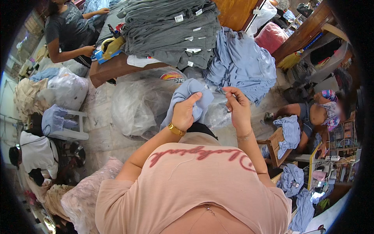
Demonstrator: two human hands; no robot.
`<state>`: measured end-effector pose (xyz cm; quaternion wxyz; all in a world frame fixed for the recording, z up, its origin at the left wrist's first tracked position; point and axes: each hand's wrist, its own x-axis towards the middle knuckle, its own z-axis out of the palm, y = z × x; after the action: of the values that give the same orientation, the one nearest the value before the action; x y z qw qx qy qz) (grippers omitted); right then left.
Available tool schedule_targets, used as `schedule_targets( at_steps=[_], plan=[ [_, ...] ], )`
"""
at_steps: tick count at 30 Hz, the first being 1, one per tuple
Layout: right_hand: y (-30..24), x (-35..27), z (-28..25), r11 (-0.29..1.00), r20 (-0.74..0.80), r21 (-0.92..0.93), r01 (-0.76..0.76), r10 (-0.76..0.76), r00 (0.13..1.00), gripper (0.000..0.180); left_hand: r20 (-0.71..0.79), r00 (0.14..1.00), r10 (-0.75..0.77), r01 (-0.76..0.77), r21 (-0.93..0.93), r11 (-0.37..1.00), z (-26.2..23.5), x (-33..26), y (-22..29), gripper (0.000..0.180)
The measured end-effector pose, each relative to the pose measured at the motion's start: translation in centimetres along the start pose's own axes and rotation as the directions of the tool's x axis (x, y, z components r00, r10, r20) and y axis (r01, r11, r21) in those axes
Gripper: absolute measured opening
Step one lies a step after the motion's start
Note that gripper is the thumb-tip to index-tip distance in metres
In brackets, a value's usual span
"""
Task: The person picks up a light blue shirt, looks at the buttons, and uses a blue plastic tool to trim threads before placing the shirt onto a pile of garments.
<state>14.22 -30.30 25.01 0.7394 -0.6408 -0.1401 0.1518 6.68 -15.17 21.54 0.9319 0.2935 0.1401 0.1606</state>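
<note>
In front of my chest, my left hand [184, 111] grips a bunched light blue garment [186, 90], thumb on top of the folds. To the right of the cloth, my right hand [238, 103] is raised with thumb and forefinger pinched together. Whatever those fingertips hold, if anything, is too small to make out. A dark spot with a glint shows by the curled fingers; I cannot tell whether it is a ring or a small tool. Just beyond my hands, a large heap of similar blue garments [243, 64] hangs down beside a stack of dark grey garments [167, 33] with white tags.
A wooden table [111, 70] carries the grey stack and a tape dispenser [110, 47]. Clear plastic bags [134, 103] lie on the floor before me. A white stool [72, 124] stands left. One person [70, 29] is at the far left, another [317, 113] sits right.
</note>
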Motion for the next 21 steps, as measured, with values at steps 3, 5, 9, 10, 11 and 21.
schedule_targets(
  at_steps=[3, 5, 9, 10, 11, 21],
  plan=[
    [0.1, 0.3, 1.2, 0.973, 0.029, -0.189, 0.133, -0.129, 0.991, 0.013, 0.012, 1.000, -0.017, 0.017, 0.012, 1.000, 0.5, 0.0, -0.1, 0.017],
    [0.2, 0.6, 1.5, 0.960, 0.090, -0.229, 0.163, -0.146, 0.985, 0.012, 0.027, 1.000, -0.010, 0.009, 0.046, 0.999, 0.1, 0.2, -0.5, 0.018],
    [-0.9, 0.8, 2.4, 0.972, 0.149, -0.232, 0.038, -0.003, 0.989, 0.010, 0.037, 0.997, 0.066, -0.073, 0.222, 0.972, -1.1, 0.4, -1.3, 0.019],
    [-1.2, 0.8, 2.6, 0.976, 0.135, -0.218, 0.000, 0.030, 0.990, 0.010, 0.052, 0.994, 0.097, -0.107, 0.238, 0.965, -0.7, 0.3, -1.2, 0.020],
    [-1.1, 0.9, 2.6, 0.977, 0.137, -0.213, 0.002, 0.027, 0.990, 0.010, 0.066, 0.990, 0.128, -0.141, 0.253, 0.957, -0.5, 0.3, -1.1, 0.021],
    [1.4, 1.5, 3.3, 0.839, 0.161, -0.488, 0.241, -0.185, 0.970, 0.010, 0.006, 0.999, 0.033, -0.031, 0.500, 0.865, -1.1, 0.8, -1.1, 0.022]
  ],
)
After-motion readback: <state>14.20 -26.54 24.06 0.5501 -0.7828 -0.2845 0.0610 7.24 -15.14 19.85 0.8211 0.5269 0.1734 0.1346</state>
